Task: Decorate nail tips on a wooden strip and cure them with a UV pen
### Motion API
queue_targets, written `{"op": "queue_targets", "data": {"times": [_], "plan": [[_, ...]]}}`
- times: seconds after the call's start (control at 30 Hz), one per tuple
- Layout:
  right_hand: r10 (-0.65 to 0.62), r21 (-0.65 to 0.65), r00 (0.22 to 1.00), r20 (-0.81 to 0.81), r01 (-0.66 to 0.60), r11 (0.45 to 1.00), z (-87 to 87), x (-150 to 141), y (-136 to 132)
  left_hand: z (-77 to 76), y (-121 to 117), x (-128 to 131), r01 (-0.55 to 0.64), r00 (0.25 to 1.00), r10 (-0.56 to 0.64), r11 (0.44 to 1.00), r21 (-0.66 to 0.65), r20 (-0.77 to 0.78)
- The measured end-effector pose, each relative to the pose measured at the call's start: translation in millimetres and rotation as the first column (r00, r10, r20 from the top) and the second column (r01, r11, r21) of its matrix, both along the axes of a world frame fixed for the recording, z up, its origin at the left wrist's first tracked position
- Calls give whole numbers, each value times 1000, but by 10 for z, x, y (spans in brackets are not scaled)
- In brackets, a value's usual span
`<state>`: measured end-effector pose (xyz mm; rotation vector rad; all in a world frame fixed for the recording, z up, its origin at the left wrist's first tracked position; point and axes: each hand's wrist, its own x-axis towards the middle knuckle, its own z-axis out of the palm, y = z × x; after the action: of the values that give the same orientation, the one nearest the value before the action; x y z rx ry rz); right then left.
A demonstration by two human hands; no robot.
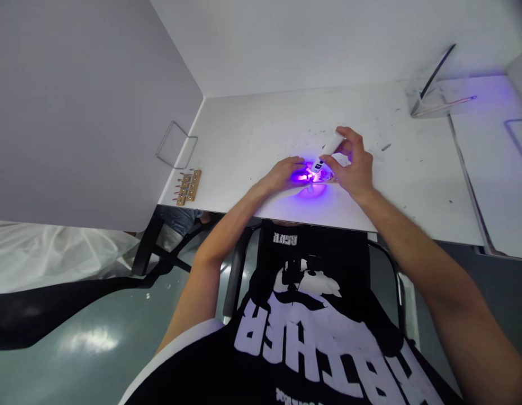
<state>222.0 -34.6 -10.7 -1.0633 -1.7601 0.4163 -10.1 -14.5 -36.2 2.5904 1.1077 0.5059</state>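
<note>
My right hand [357, 166] grips a slim white UV torch [331, 152], tilted with its lower end close to the table. Violet light spills from that end onto small pieces whose shapes are lost in the glare. On the left side of the glow is my left hand [285, 173], its fingers curled in at the lit spot. What those fingers hold, if anything, I cannot make out. Both hands are low over the white table [227, 146], not far from its front edge.
Brass-coloured blocks with reddish pins [188, 187] lie at the table's left edge. A clear stand [430, 104] with a dark strip and a thin copper-coloured stick is at the back right. Dark scraps dot the surface, one larger bit [386, 147] right of my hand. Panels rise left and behind.
</note>
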Motion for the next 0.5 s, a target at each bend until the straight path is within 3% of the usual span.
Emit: {"op": "queue_targets", "data": {"times": [0.5], "plan": [[-12, 26, 1000, 12, 11, 1000, 33, 3, -46, 98, -36, 12, 39, 999, -38, 999, -14, 35]]}}
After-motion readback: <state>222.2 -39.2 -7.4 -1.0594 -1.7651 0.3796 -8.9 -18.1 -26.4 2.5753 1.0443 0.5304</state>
